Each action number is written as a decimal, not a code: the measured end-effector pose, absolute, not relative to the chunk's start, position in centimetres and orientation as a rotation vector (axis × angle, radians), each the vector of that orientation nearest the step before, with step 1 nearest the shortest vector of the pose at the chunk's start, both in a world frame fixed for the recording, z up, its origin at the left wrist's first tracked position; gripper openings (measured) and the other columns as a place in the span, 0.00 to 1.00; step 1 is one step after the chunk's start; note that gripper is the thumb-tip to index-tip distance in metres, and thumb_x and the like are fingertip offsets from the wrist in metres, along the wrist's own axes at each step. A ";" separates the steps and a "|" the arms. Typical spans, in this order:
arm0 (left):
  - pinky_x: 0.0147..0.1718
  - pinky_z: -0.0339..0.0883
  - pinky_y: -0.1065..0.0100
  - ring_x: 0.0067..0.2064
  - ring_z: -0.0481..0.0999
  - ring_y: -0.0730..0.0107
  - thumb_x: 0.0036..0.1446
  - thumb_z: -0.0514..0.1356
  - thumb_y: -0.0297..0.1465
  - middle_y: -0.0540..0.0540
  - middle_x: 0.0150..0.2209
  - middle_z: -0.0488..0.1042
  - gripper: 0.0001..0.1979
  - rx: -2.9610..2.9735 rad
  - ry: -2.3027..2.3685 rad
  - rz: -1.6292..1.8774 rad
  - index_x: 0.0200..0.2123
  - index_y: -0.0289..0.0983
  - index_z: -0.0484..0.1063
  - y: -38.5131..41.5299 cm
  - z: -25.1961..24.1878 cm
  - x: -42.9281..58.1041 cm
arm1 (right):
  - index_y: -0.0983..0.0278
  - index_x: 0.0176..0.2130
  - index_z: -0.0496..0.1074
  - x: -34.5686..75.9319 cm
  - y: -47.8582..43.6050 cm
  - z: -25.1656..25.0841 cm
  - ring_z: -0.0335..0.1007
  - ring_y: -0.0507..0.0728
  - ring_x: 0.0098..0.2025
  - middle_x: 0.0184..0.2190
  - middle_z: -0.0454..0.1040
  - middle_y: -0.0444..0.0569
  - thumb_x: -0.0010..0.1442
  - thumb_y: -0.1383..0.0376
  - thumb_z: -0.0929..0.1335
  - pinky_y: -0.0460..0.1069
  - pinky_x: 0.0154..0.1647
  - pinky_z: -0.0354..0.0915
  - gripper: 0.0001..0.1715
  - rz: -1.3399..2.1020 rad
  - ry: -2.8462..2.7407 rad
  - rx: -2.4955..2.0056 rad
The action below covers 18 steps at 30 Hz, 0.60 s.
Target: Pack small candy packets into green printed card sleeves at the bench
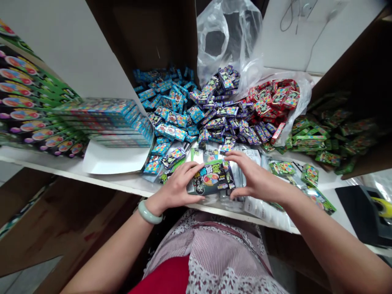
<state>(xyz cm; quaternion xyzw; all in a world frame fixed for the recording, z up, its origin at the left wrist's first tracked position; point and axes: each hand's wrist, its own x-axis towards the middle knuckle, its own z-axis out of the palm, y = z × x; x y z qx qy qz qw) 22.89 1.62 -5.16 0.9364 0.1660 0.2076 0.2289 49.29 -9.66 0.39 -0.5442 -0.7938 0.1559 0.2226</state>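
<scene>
White shelf [76, 166] ran across the lower middle of the frame, above a patterned apron [214, 255] and a red top [162, 277] at the bottom edge. Closest in, the left hand [173, 183], with a pale green bangle [150, 212] on its wrist, and the right hand [260, 175] held a black-and-green packet [211, 177] between them, just above the shelf's front edge at bottom centre. The grip was narrow: the left fingers wrapped the packet's left end, while the right fingertips and thumb pinched its right end. Clear plastic sleeves [248, 204] lay under and beside it, and green packets [310, 175] lay loose toward the right. At left of the frame, blue boxes [104, 122] stood squared in a neat stack, the only tidy lot on this part of the shelf. Farther back, blue packets [171, 118], purple packets [220, 118] and red packets [269, 102] remained in loose heaps, with more green ones [337, 139] at far right (a good many, by the look of them). A plastic bag [226, 41] sat at top centre.
</scene>
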 end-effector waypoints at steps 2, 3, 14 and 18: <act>0.58 0.60 0.49 0.59 0.63 0.51 0.47 0.69 0.40 0.37 0.58 0.61 0.46 2.570 0.505 0.597 0.65 0.39 0.52 1.7 -5.2 22.5 | 0.59 0.62 0.52 48.9 -9.6 -0.4 0.56 0.65 0.63 0.59 0.63 0.58 0.54 0.51 0.73 0.62 0.63 0.57 0.44 0.431 -2.074 -1.508; 0.58 0.60 0.49 0.59 0.63 0.51 0.47 0.69 0.40 0.37 0.58 0.61 0.46 2.570 0.526 0.604 0.65 0.39 0.52 1.8 -5.2 22.2 | 0.57 0.61 0.53 48.7 -9.6 -0.8 0.56 0.64 0.64 0.58 0.66 0.56 0.58 0.52 0.70 0.65 0.64 0.53 0.39 0.416 -2.046 -1.521; 0.57 0.61 0.48 0.58 0.63 0.49 0.43 0.70 0.43 0.36 0.57 0.63 0.49 2.552 0.615 0.616 0.65 0.40 0.51 1.8 -5.2 20.5 | 0.51 0.59 0.63 45.5 -7.7 -3.1 0.61 0.65 0.62 0.56 0.72 0.50 0.65 0.57 0.64 0.70 0.64 0.48 0.24 0.637 -1.863 -1.502; 0.58 0.60 0.47 0.59 0.63 0.49 0.44 0.70 0.41 0.38 0.58 0.61 0.49 2.570 0.695 0.587 0.66 0.42 0.50 2.4 -3.7 17.4 | 0.59 0.51 0.71 45.2 -1.8 -3.0 0.75 0.60 0.47 0.44 0.79 0.51 0.64 0.57 0.64 0.57 0.50 0.68 0.17 0.622 -1.570 -1.488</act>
